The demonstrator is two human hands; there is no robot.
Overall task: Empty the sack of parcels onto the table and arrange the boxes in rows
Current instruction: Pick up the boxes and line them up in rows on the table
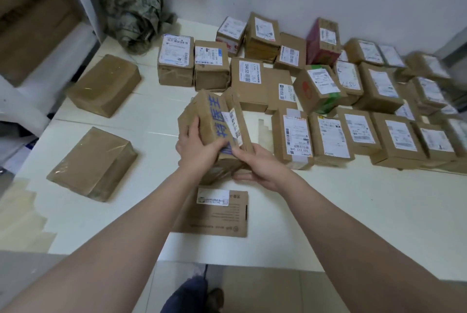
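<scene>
I hold a brown cardboard box with blue characters (214, 120) tilted above the white table (353, 211). My left hand (195, 148) grips its left side and near end. My right hand (257, 166) grips its lower right corner from below. Several labelled boxes stand in rows (328, 110) across the right half of the table. The emptied camouflage sack (136, 6) lies crumpled at the far left corner against the wall.
Two plain taped boxes lie apart on the left, one far (103, 85) and one near (93, 163). A flat cardboard envelope (217, 214) lies below my hands near the front edge. Shelving with cartons (32, 29) stands left of the table.
</scene>
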